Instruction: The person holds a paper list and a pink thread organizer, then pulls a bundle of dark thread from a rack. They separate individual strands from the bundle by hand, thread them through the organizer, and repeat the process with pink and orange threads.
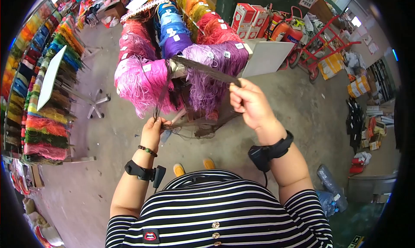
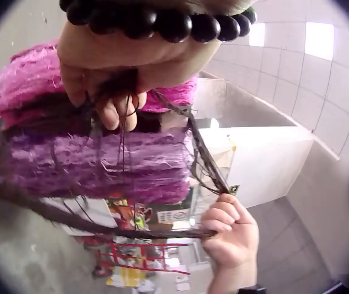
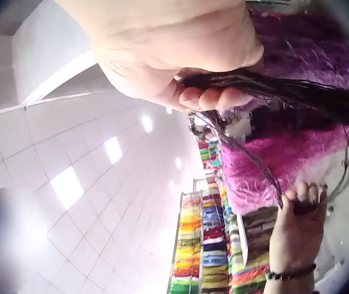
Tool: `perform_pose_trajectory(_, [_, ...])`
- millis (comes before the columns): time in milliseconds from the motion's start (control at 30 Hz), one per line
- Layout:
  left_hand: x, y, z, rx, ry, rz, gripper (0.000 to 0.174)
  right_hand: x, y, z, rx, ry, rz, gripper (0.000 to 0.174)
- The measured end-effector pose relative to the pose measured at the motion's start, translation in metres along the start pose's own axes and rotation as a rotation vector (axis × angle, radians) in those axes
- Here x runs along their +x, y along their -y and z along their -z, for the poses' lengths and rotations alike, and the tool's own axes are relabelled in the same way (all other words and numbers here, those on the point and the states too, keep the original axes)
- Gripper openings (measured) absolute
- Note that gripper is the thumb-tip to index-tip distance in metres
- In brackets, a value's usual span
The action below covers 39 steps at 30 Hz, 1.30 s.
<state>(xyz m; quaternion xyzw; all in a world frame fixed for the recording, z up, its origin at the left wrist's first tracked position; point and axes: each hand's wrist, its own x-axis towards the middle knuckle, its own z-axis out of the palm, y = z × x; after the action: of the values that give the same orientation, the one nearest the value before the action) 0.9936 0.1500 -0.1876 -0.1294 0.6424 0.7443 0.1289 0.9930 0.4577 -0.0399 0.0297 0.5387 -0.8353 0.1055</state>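
A skein of dark brown yarn (image 1: 207,69) is stretched between the two hands in front of a rack of coloured yarn. My right hand (image 1: 253,105), raised higher, grips one end with curled fingers. Lower on the left, my left hand (image 1: 151,133) holds strands of the same yarn between thumb and fingers. In the left wrist view, loose threads (image 2: 123,153) hang from that hand, and the skein runs across to the right hand (image 2: 232,236). Pink yarn (image 1: 140,83) and purple yarn (image 1: 207,81) hang just beyond the skein.
A tall rack of many-coloured yarn (image 1: 47,118) lines the left side. At the back right stand a white board (image 1: 268,59), fire extinguishers (image 1: 279,29) and a red hand truck (image 1: 315,49). A wheeled stand base (image 1: 99,103) rests on the concrete floor (image 1: 103,174).
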Motion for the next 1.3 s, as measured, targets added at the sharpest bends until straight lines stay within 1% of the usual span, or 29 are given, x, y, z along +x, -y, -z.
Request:
perform_pose_trajectory(100, [0.011,0.004,0.003,0.037,0.009,-0.076,0.019,0.003,0.027,-0.005,-0.049,0.051,0.024,0.01])
perform_pose_trajectory(200, [0.019,0.012,0.002,0.313,0.136,-0.116,0.019,0.011,0.046,-0.023,-0.096,0.105,0.064,0.012])
perform_pose_trajectory(233, [0.023,0.021,0.002,0.449,0.186,-0.13,0.02,0.014,0.051,-0.03,-0.105,0.125,0.084,0.013])
perform_pose_trajectory(267, [0.026,0.03,0.001,0.56,0.212,-0.086,0.023,0.018,0.054,-0.035,-0.115,0.147,0.104,0.014])
perform_pose_trajectory(333, [0.013,0.016,-0.015,0.749,0.262,-0.098,0.024,0.023,0.058,-0.041,-0.109,0.174,0.116,0.015])
perform_pose_trajectory(367, [0.015,0.024,-0.016,0.86,0.263,-0.196,0.025,0.026,0.06,-0.043,-0.109,0.183,0.122,0.015])
perform_pose_trajectory(467, [0.015,0.029,-0.025,0.661,0.313,-0.172,0.024,0.025,0.064,-0.052,-0.091,0.233,0.095,0.014])
perform_pose_trajectory(500, [0.013,0.024,-0.027,0.719,0.296,-0.144,0.028,0.024,0.066,-0.055,-0.09,0.255,0.096,0.013])
perform_pose_trajectory(533, [0.011,0.017,-0.028,0.874,0.262,-0.139,0.03,0.023,0.069,-0.057,-0.091,0.278,0.096,0.013])
perform_pose_trajectory(567, [0.009,0.01,-0.028,1.028,0.225,-0.133,0.032,0.023,0.071,-0.058,-0.089,0.273,0.138,0.012])
perform_pose_trajectory(667, [-0.009,-0.027,-0.029,1.46,0.151,-0.134,0.037,0.033,0.076,-0.046,-0.06,0.186,0.14,0.012])
perform_pose_trajectory(700, [-0.016,-0.043,-0.031,1.598,0.129,-0.137,0.038,0.037,0.077,-0.042,-0.061,0.206,0.123,0.012])
perform_pose_trajectory(767, [-0.024,-0.095,-0.049,1.52,0.17,-0.232,0.035,0.043,0.079,-0.044,-0.108,0.216,0.079,0.013])
perform_pose_trajectory(833, [-0.019,-0.133,-0.072,1.147,-0.091,-0.741,0.025,0.048,0.08,-0.053,-0.163,0.237,0.036,0.012])
perform_pose_trajectory(867, [-0.01,-0.152,-0.083,1.069,-0.102,-0.911,0.032,0.05,0.082,-0.06,-0.175,0.261,0.011,0.013])
perform_pose_trajectory(900, [0.008,-0.165,-0.092,1.032,-0.123,-1.151,0.047,0.051,0.087,-0.068,-0.201,0.274,0.007,0.013])
perform_pose_trajectory(933, [0.022,-0.175,-0.101,1.157,-0.132,-1.066,0.068,0.052,0.091,-0.075,-0.231,0.286,0.007,0.014])
perform_pose_trajectory(1000, [0.058,-0.173,-0.116,1.324,-0.148,-1.003,0.079,0.057,0.103,-0.082,-0.22,0.317,0.02,0.014])
perform_pose_trajectory(1067, [0.073,-0.175,-0.127,1.44,-0.099,-0.799,0.081,0.058,0.112,-0.083,-0.227,0.324,0.005,0.014])
perform_pose_trajectory(1133, [0.094,-0.17,-0.124,1.385,-0.098,-0.737,0.068,0.06,0.112,-0.078,-0.25,0.339,-0.071,0.017])
perform_pose_trajectory(1200, [0.116,-0.148,-0.11,1.556,-0.262,-0.918,0.064,0.057,0.109,-0.067,-0.291,0.332,-0.066,0.017])
perform_pose_trajectory(1267, [0.103,-0.16,-0.11,1.635,-0.223,-0.722,0.064,0.049,0.11,-0.05,-0.274,0.322,-0.07,0.017])
perform_pose_trajectory(1300, [0.098,-0.166,-0.111,1.658,-0.192,-0.633,0.064,0.04,0.111,-0.038,-0.219,0.304,-0.064,0.015])
